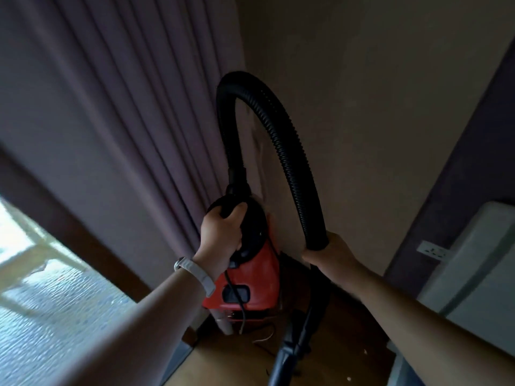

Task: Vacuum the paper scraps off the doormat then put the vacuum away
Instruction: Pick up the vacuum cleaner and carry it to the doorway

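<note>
A red canister vacuum (252,274) hangs upright in the room's corner, between the curtain and the wall. My left hand (223,232) is closed around its black top handle. A ribbed black hose (278,129) arches up from the top of the vacuum and comes down to my right hand (328,253), which grips the hose's lower end. Below that hand the black wand (292,346) runs down toward the floor. A black power cord (237,296) dangles across the red body. The doormat is not in view.
Purple pleated curtain (125,121) fills the left, a beige wall (362,93) the right. A bright glass door or window (41,288) is at lower left. A white appliance (479,274) and a wall socket (433,249) stand at right. Small white scraps (365,351) lie on the brown floor.
</note>
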The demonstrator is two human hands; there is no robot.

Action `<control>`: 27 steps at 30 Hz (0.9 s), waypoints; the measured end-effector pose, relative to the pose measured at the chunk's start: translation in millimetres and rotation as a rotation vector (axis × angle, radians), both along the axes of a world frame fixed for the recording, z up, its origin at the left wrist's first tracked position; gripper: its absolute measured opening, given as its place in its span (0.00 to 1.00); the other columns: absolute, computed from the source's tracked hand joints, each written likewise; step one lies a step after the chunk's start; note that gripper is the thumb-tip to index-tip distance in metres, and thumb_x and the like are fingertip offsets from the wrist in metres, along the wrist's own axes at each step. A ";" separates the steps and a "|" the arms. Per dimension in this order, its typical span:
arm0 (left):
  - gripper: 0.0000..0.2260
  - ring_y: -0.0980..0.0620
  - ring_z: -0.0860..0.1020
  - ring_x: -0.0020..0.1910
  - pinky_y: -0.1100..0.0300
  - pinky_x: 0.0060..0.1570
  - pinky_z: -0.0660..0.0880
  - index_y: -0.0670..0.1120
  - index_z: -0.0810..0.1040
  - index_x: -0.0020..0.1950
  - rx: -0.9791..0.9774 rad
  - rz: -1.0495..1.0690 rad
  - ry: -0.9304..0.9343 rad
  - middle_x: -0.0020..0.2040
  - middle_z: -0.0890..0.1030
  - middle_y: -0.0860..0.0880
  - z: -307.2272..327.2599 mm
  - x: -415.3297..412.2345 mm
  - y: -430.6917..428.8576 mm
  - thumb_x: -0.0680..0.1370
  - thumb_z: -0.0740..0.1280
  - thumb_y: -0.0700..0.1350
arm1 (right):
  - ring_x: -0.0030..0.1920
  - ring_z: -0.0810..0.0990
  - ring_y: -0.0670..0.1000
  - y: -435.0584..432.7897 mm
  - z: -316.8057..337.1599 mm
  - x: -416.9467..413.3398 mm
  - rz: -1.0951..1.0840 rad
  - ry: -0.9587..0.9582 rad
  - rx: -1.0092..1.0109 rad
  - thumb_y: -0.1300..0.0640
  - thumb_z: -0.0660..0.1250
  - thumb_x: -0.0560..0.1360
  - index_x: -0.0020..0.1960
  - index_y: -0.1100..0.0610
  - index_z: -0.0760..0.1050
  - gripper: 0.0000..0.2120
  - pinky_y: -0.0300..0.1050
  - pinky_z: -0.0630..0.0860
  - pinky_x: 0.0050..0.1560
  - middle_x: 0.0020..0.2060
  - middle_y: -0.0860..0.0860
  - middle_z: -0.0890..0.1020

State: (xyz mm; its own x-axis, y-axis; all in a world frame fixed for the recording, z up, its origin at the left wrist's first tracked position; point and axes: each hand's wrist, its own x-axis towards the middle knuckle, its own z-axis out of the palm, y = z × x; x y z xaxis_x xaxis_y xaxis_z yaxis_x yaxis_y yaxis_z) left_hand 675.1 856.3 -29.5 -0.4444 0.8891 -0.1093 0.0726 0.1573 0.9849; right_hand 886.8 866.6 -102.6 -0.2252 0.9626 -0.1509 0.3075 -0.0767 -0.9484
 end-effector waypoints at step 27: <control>0.10 0.49 0.72 0.21 0.58 0.26 0.70 0.43 0.73 0.44 0.253 0.647 -0.236 0.23 0.73 0.48 4.1 -214.4 -158.8 0.77 0.68 0.48 | 0.37 0.79 0.47 -150.0 17.1 -280.8 0.852 0.408 -0.326 0.72 0.65 0.68 0.51 0.60 0.75 0.14 0.42 0.76 0.40 0.41 0.54 0.80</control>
State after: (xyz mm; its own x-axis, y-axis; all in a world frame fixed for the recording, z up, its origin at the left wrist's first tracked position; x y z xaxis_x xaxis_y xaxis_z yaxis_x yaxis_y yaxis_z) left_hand 460.7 697.5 -25.4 -0.8789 0.4679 -0.0929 -0.1762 -0.1376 0.9747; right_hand 606.0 716.6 -85.5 -0.9146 0.3808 -0.1360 0.0365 -0.2571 -0.9657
